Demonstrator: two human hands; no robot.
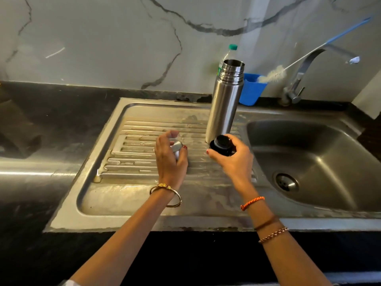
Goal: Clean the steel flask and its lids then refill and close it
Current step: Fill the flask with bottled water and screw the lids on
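While your left hand [170,156] grips the steel cap [177,145] and your right hand [234,155] holds the black stopper [221,144] just in front of the open flask [224,100], you're probably mid-disassembly; next, I'd guess, both lids go toward the sink basin [309,153] right of the flask for washing.

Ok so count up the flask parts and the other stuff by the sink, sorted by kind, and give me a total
Steel flask bodies: 1, the open flask upright on the draining board.
Lids: 2, steel cap in the left hand, black stopper in the right hand.
Plastic bottles: 1.
Blue holders: 1.
Bottle brushes: 1.
Total: 6.
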